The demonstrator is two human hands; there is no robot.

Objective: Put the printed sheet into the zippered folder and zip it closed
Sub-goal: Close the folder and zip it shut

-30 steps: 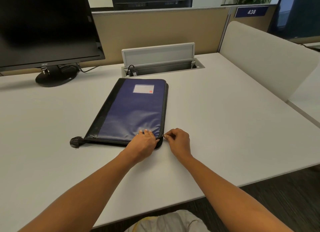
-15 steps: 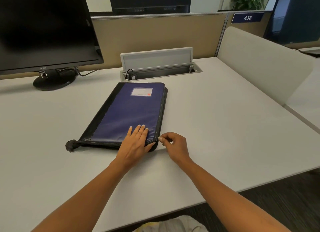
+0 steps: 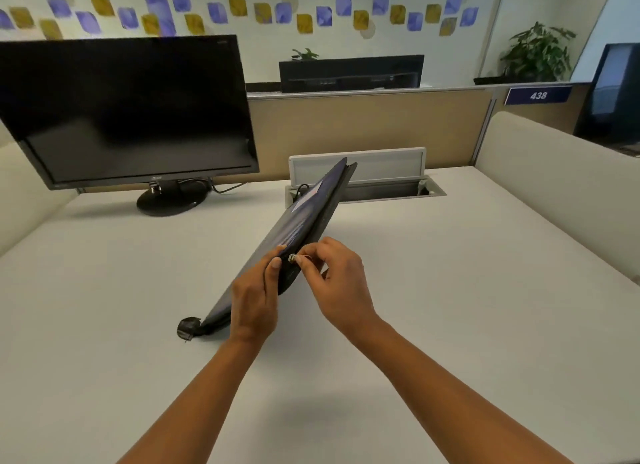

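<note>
Folder (image 3: 304, 221), flat a moment ago, is now tilting up on its left edge off the surface (image 3: 450, 290). I am gripping its near end with my left hand (image 3: 254, 301) while my right hand (image 3: 341, 283) is pinching the zipper pull (image 3: 292, 258).

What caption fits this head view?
Left hand tilts the folder up while the right hand pinches its zipper pull.

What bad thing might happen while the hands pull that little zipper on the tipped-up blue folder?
1. The zippered folder is tilted up on its spine edge, held only by the left hand; it might slip or flop onto the desk.
2. The right hand pinches only the small zipper pull, so the fingers may slip off.
3. The folder's far end is close to the open cable tray and might bump it.
</note>
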